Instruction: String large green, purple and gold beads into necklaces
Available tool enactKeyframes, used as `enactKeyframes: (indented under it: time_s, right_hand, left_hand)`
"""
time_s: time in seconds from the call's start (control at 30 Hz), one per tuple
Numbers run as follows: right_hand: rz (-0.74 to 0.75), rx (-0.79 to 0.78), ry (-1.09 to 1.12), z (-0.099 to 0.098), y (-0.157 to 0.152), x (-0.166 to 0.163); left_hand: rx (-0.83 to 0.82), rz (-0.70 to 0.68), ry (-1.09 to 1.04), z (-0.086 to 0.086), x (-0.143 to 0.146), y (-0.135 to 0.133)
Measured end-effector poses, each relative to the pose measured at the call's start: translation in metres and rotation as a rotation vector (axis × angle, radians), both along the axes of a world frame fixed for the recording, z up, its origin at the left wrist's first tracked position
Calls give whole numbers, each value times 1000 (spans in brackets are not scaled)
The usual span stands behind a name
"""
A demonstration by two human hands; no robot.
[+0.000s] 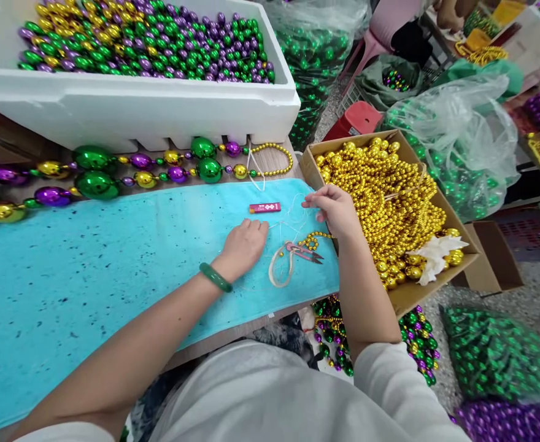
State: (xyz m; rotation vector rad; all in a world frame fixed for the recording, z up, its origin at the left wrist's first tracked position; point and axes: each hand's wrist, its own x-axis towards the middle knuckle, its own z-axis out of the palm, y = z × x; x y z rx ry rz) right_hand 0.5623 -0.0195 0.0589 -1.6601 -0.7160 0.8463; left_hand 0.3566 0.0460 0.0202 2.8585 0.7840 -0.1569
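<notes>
Thread (288,220) lies between both hands.
Right hand (337,209) pinches it; left hand (245,244) flat, fingers (256,228) open; bead strand (313,238) nearer right.

One white foam box (136,113) of beads, one cardboard box (410,293) of gold beads, one turquoise cloth (90,264), two strands of large beads (97,184), one pink lighter (264,208), one pair of snips (303,252), one green bangle (215,277) and two hands, the left hand (245,242) and the right hand (337,210), are counted.

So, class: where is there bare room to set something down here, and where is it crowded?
Bare: the cloth left of the left hand, below the bead strands. Crowded: near the right hand, by the snips, cord and box.
</notes>
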Motion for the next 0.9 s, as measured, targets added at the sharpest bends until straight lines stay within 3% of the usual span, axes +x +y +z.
enactKeyframes:
  time_s: [0.1,0.33,0.4,0.47,0.6,0.67,0.77,0.9]
  right_hand:
    - [-42,145,14,25,-2,-3]
    - [-80,359,-251,85,0,3]
    - [-108,407,-274,98,5,-6]
    - [-108,408,-270,103,7,-28]
    - [48,283,-177,79,2,-91]
    - [66,230,-79,56,-1,-121]
    - [26,179,157,30,-1,-155]
    - [-12,178,339,22,3,-179]
  left_hand:
    - [31,41,-4,14,-11,4]
    - [54,220,-228,31,-69,20]
    - [-27,286,-350,33,-82,19]
    - [-226,403,-527,37,-90,14]
    - [-863,616,-840,45,-95,-5]
    - [-1038,666,-932,46,-95,-13]
    - [-1113,704,-1005,42,-98,-20]
    - [-1124,714,-1010,29,-106,-24]
